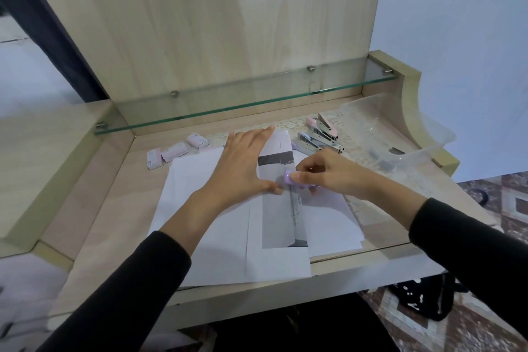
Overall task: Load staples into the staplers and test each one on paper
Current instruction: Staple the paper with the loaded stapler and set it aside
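The left hand (243, 160) lay flat on a folded printed sheet (278, 157) while the right hand (325, 171) pressed a purple stapler (288, 178) onto it; 3 staple boxes (174, 151) sat nearby on the surface (114, 208).

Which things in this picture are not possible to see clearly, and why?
Head view:
- Purple stapler: mostly covered by the right hand; whether a staple went in is hidden.
- Paper under the left hand: covered.
- Staple boxes: print too small.
- Contents of the clear tub: blurred dark shapes.
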{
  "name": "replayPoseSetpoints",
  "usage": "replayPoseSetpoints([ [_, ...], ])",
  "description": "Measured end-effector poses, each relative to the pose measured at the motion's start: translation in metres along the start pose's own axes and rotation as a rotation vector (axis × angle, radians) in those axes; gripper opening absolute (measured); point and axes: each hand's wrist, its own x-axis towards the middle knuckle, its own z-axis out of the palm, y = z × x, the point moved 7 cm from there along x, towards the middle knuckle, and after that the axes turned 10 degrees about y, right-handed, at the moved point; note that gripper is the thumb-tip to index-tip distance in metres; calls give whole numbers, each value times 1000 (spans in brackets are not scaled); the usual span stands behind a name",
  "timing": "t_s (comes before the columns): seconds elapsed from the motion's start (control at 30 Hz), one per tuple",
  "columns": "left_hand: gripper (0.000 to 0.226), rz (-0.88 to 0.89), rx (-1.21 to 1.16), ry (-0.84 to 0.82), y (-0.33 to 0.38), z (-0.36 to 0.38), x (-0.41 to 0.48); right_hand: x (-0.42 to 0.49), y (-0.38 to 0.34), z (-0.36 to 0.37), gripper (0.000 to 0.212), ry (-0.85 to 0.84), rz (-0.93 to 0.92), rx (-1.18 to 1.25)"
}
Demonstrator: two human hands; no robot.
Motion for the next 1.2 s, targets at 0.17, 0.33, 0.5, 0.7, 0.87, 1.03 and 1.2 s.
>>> replayPoseSetpoints([
  [0.17,107,-65,13,-49,-8,5,-5,3,8,-10,54,41,79,12],
  [0.33,101,-119,18,-99,-17,16,-15,2,19,-19,56,107,167,41],
  [0.5,85,-179,-1,-104,-24,22,-24,-2,24,-25,64,147,184,43],
  [0.7,37,-37,-4,-120,1,21,-38,-6,28,-36,36,209,230,21],
  [0.87,42,2,16,-245,13,35,-57,-4,30,-36,31,189,177,-103],
  [1.03,43,-17,45,-289,7,40,-65,7,21,-24,48,233,47,-282],
  [1.2,61,8,37,-283,4,41,-67,22,9,-10,50,299,-44,-486],
])
